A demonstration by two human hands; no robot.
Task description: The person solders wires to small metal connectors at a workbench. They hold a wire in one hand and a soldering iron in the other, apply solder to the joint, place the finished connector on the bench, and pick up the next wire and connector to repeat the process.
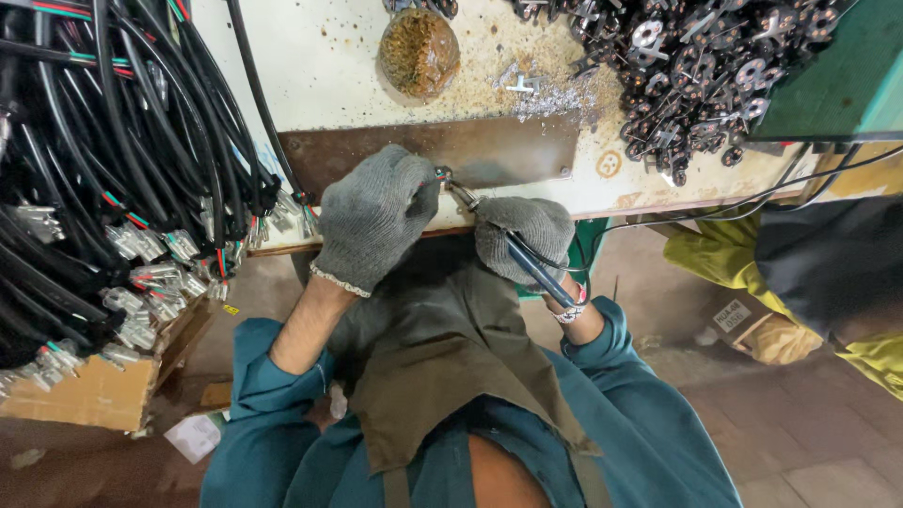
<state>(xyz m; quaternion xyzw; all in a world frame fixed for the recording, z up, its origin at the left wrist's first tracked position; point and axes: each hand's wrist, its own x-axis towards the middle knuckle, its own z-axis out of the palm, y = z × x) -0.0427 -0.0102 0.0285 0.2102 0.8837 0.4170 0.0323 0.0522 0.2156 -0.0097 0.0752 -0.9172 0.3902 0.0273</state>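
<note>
At the gritty workbench (329,75), left hand (374,218) fingers pinch wire ends (440,173); right hand (525,237) fingers grip a soldering iron (527,263).

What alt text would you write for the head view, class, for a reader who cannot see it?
Two grey-gloved hands meet at a workbench edge: the left hand pinches a wire end, the right hand grips a blue-handled tool. Black cable bundles hang left; dark metal parts lie heaped right.
</note>
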